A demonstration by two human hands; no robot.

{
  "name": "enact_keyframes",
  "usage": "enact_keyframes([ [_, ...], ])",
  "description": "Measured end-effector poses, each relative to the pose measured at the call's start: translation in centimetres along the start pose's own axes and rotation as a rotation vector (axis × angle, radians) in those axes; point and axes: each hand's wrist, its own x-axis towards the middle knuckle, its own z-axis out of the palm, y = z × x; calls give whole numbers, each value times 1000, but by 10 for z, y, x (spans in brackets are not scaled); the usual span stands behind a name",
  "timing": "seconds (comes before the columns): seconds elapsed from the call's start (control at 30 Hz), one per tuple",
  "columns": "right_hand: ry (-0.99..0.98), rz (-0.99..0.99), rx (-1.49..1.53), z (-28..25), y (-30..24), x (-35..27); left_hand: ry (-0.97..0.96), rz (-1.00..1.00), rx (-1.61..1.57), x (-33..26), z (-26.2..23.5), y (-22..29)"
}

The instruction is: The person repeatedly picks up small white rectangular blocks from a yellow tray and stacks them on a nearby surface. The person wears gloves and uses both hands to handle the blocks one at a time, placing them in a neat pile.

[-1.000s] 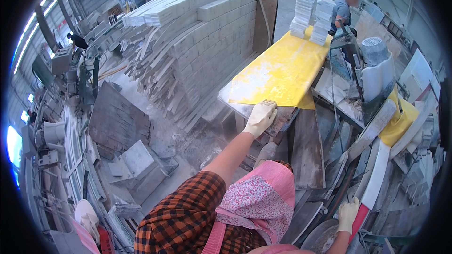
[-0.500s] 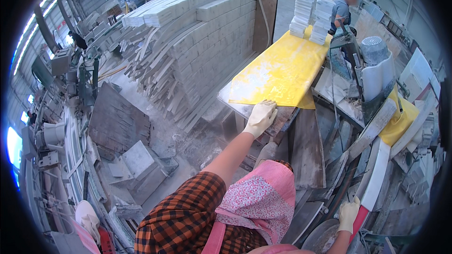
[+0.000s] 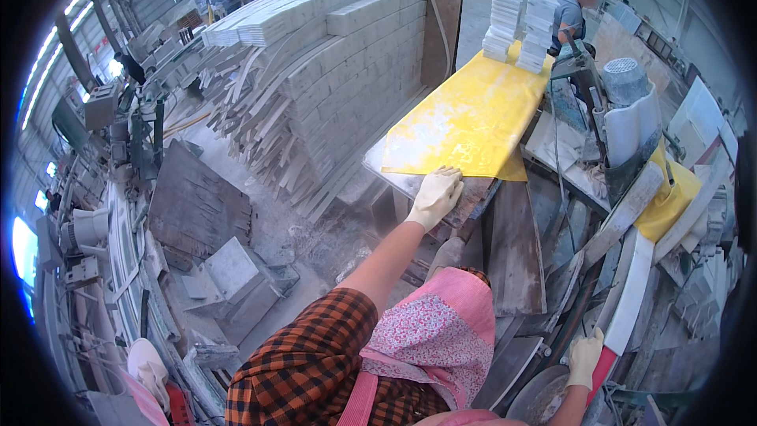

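My left hand [image 3: 436, 196], in a cream glove, lies flat with its fingers stretched out on the near edge of a worktable [image 3: 404, 181]. Its fingertips touch the border of a yellow sheet [image 3: 465, 122], which is wet and dusted white. My right hand [image 3: 584, 356], gloved alike, is low at the right beside a white and red rail [image 3: 629, 300]. Its fingers are bent, and what they grip is too small to make out. Two stacks of white stone tiles [image 3: 502, 24] stand at the sheet's far end.
A large stack of pale stone strips [image 3: 347, 47] rises beyond the table's left side. Broken slabs [image 3: 236, 268] lie on the floor at left. A motor [image 3: 625, 83] and another yellow sheet [image 3: 670, 193] are at right. A co-worker [image 3: 574, 12] stands behind the tile stacks.
Both my hands keep their places. The co-worker at the back has shifted slightly, with a forearm now more visible beside the tile stacks.
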Motion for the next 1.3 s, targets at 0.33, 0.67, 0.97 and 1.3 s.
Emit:
enact_keyframes([
  [0.33,-39,70,-274,-28,-30,9,-15,-2,-13,1,-2,1],
  [0.67,33,88,-271,-23,-30,12,16,16,-3,1,-3,3],
  [0.97,-43,99,-282,-36,-39,15,-10,-8,6,1,-4,4],
  [1.3,32,128,-163,-15,-27,12,-13,-7,-7,1,-5,5],
])
